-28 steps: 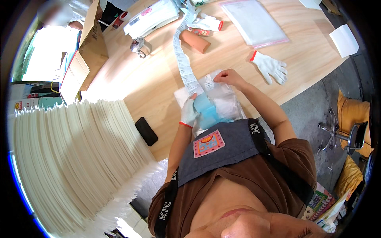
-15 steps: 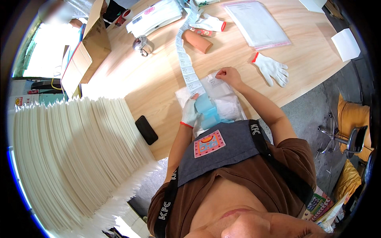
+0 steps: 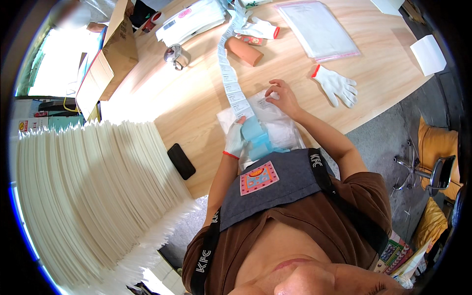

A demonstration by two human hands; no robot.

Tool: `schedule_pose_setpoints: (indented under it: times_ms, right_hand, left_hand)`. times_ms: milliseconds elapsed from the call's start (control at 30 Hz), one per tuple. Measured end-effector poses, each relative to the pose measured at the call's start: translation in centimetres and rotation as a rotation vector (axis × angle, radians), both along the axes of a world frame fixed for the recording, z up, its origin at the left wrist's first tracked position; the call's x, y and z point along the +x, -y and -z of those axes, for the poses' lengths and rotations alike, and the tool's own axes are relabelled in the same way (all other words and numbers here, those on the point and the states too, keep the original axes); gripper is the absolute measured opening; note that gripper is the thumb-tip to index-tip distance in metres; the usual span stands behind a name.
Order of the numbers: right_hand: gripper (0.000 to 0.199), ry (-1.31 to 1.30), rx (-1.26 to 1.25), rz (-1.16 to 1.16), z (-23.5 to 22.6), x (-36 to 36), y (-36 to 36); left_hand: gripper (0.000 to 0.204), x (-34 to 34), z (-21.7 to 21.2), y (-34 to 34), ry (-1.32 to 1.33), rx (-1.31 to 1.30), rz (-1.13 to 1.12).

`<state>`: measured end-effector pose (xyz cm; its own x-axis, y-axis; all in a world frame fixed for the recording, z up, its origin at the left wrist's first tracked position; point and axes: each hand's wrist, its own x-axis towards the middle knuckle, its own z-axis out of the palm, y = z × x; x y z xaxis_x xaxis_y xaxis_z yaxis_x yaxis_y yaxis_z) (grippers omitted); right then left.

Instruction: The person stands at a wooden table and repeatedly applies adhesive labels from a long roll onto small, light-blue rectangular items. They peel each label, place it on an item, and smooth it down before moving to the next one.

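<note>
A long strip of printed white labels (image 3: pixel 229 78) runs down the table, its bare blue backing (image 3: pixel 256 135) trailing toward my apron. In a white glove with a red cuff, my left hand (image 3: pixel 236 139) pinches the strip where the labels give way to blue backing. Underneath lies a pile of clear plastic-wrapped white packages (image 3: pixel 287 129). Bare, my right hand (image 3: pixel 283 98) hovers at the pile's far right corner, fingers bent and apart, with nothing seen in them. Beneath those fingers a small label (image 3: pixel 263 102) lies on the plastic, partly covered by the hand.
A tall stack of white sheets (image 3: pixel 93 191) stands at the left beside a black phone (image 3: pixel 181 161). Farther off are a brown cylinder (image 3: pixel 244 51), a glass mug (image 3: pixel 176 57), a white glove (image 3: pixel 336 86), clear plastic bags (image 3: pixel 317 29) and a cardboard box (image 3: pixel 118 64).
My right hand has lifted slightly off the label on the package, and its fingers have spread from a pinch. The left hand and the strip stay in place.
</note>
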<state>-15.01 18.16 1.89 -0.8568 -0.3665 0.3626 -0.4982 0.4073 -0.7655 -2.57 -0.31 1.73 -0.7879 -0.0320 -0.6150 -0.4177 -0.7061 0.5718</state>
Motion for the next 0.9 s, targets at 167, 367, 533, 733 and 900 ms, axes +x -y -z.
schedule_pose_setpoints:
  times_ms: [167, 367, 533, 733, 900]
  right_hand:
    - [0.037, 0.511, -0.169, -0.025, -0.4, 0.6, -0.4]
    - [0.021, 0.616, -0.192, -0.070, 1.6, -1.4, -0.5]
    - [0.011, 0.593, -0.167, -0.055, 0.2, -1.3, -1.1]
    - [0.017, 0.379, -0.069, -0.568, -3.0, 2.1, -3.0]
    - [0.026, 0.560, 0.403, -0.883, -5.0, 3.8, -3.5]
  left_hand:
    - [0.027, 0.0, 0.6, 0.2, -0.007, 0.005, -0.007]
    - [0.028, 0.1, 1.0, 0.3, -0.028, 0.008, 0.005]
    - [0.031, 0.1, 1.1, 0.3, -0.037, 0.011, -0.013]
    - [0.030, 1.2, -4.0, 0.2, -0.103, 0.145, -0.151]
    - [0.029, 0.6, -6.0, -0.2, -0.243, -0.112, 0.002]
